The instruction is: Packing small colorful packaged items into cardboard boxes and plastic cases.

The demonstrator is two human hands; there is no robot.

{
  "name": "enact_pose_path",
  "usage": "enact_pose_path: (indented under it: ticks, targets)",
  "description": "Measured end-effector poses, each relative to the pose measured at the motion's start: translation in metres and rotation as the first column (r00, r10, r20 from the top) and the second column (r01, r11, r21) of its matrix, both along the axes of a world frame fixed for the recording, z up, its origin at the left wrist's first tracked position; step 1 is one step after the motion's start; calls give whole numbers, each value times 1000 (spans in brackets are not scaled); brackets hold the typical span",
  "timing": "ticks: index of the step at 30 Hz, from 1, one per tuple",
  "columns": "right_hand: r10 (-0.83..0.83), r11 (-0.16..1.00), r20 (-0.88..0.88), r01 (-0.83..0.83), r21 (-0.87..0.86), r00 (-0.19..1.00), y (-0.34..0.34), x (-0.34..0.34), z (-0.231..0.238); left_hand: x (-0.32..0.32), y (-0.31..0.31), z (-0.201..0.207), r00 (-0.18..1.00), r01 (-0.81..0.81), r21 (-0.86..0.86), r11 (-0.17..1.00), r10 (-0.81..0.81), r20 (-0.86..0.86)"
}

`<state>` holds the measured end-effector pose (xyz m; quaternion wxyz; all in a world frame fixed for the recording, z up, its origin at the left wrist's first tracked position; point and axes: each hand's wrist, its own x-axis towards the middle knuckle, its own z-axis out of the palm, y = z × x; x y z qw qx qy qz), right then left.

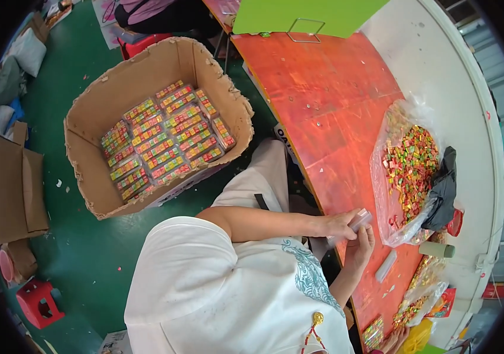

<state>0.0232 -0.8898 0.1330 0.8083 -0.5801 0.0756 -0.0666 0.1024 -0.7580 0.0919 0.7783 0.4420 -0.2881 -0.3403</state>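
Note:
My left hand (339, 225) is closed around a small clear plastic piece (360, 219), oblong and shiny, held up over the near edge of the red-orange table (346, 135). Just below it, my right hand (359, 246) pinches the same piece from the other side. Fingers hide part of it, so I cannot tell whether anything is inside. A similar clear oblong piece (386, 266) lies on the table beside my right hand.
An open plastic bag of small colourful blocks (411, 171) lies by the wall, with a black bag (441, 194) against it. A green cylinder (436, 249) is nearby. Another person's hands (395, 340) work below. Left, a cardboard box (86, 118) holds packed colourful packs (169, 138).

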Motion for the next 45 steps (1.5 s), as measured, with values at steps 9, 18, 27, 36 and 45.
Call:
enact_pose_path:
  ticks: [9, 18, 27, 36, 45]
  targets:
    - [-48, 999, -63, 46, -29, 997, 21, -13, 9, -10, 19, -1, 999, 30, -24, 999, -30, 21]
    - [-82, 996, -64, 80, -36, 995, 24, -26, 5, -20, 24, 4, 1000, 14, 22, 1000, -15, 8]
    - [-90, 996, -58, 91, 13, 994, 25, -18, 1, -15, 35, 12, 999, 30, 62, 998, -29, -17]
    - [-248, 967, -163, 234, -99, 955, 26, -14, -3, -3, 27, 18, 949, 233, 72, 970, -210, -236]
    - [-254, 967, -54, 252, -42, 966, -1, 24, -4, 22, -2, 35, 938, 142, 158, 977, -82, -336]
